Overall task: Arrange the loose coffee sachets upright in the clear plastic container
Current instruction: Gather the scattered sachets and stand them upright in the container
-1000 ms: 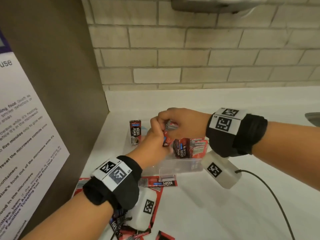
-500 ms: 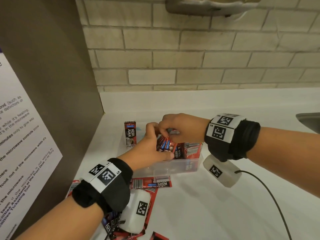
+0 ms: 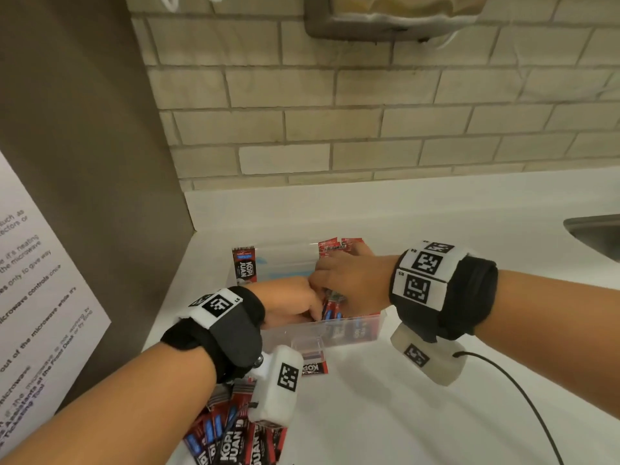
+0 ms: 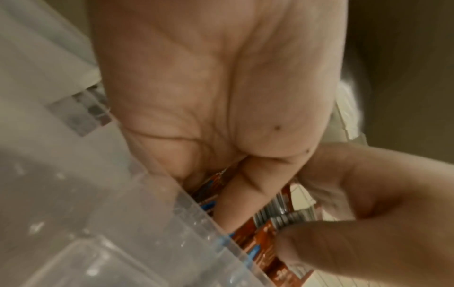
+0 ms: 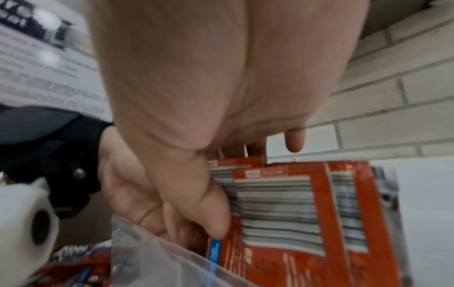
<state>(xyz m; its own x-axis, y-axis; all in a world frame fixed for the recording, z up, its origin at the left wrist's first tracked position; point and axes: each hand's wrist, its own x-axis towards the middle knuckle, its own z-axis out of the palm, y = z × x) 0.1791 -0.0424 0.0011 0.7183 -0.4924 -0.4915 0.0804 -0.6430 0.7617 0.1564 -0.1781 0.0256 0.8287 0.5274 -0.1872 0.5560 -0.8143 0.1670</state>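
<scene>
A clear plastic container [image 3: 355,325] sits on the white counter. Red coffee sachets [image 3: 339,246] stand upright at its right end, and one sachet [image 3: 245,266] stands alone at its far left. My left hand [image 3: 302,307] reaches down inside and holds a few sachets [image 4: 258,238] against the near wall [image 4: 123,213]. My right hand [image 3: 339,283] grips the standing stack [image 5: 282,203], with its thumb [image 5: 213,213] on the front and its fingers behind. A pile of loose sachets [image 3: 231,437] lies near the counter's front left.
A brown panel with a paper notice [image 3: 43,297] walls off the left. Behind the counter is a brick wall with a dispenser [image 3: 396,15] above. A sink edge [image 3: 597,229] shows at the right. A black cable [image 3: 523,397] trails over the counter. One sachet [image 3: 313,367] lies before the container.
Both hands have sunk lower into the container. The sachets held by my left hand have gone down beside the standing stack. The view now shows more of the loose pile.
</scene>
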